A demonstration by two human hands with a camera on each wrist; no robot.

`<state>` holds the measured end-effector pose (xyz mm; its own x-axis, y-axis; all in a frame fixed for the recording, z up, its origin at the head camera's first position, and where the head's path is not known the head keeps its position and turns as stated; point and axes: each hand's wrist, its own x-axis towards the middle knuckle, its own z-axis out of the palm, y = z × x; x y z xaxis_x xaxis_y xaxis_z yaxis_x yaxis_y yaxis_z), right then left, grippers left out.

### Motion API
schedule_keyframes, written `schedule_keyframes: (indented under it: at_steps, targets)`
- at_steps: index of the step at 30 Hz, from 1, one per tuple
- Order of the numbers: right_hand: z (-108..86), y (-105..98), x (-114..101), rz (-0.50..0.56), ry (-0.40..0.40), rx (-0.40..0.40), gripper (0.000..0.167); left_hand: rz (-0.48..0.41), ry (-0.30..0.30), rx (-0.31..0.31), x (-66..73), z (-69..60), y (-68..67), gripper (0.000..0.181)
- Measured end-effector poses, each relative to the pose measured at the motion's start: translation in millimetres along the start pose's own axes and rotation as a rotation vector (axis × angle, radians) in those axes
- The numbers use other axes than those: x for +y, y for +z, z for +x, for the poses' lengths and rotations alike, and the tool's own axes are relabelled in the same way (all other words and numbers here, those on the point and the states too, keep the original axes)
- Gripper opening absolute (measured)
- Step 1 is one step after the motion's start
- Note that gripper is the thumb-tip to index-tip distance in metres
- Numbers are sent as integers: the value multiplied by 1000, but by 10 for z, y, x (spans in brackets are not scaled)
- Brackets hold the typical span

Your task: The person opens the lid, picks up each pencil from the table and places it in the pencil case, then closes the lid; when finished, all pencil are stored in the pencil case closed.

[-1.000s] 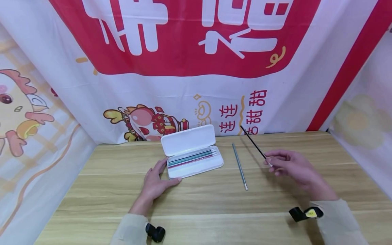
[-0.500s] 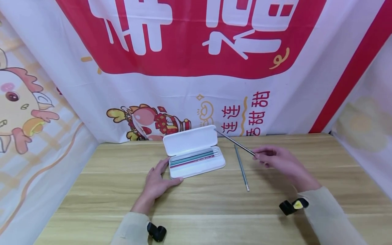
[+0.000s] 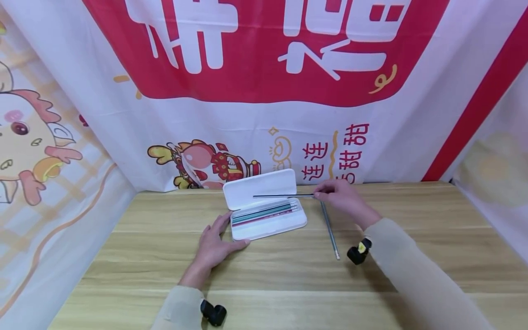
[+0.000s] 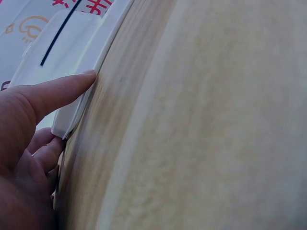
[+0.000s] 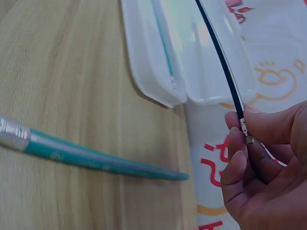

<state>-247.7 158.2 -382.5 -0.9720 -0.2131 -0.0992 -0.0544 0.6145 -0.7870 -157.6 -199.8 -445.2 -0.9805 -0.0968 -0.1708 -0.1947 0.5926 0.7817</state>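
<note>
A white pencil case [image 3: 270, 231] lies on the table with its lid [image 3: 261, 189] raised; several pencils [image 3: 264, 213], green, dark and red, lie inside. My left hand [image 3: 214, 245] grips its left end, the thumb along the front edge and the fingers around the side, as the left wrist view shows. My right hand [image 3: 340, 197] pinches a black pencil [image 5: 223, 62] near its metal eraser end. That pencil points left, above the case and in front of the lid. A green pencil [image 3: 331, 233] lies on the table right of the case, below my right hand.
The wooden table [image 3: 264, 270] runs back to a white and red printed cloth [image 3: 264, 114]. Another printed cloth [image 3: 53, 183] hangs along the left side. The raised lid stands close to the back cloth.
My right hand has moved left with the black pencil, which has swung from slanting away to lying nearly level, pointing left over the case. My left hand stays at the case.
</note>
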Motion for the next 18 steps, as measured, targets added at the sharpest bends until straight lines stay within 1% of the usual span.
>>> schedule_keyframes:
  at_steps: [4, 10, 13, 18]
  targets:
    - [158, 203, -2, -4, -48, 2, 19, -1, -7, 0, 3, 0, 3, 102]
    - [321, 510, -25, -68, -100, 36, 14, 10, 4, 6, 19, -18, 1, 100]
    - [349, 591, -59, -56, -124, 51, 13, 9, 5, 5, 21, -25, 0, 100]
    - [372, 645, -73, -42, -136, 68, 12, 1, 8, 6, 31, -30, -3, 100]
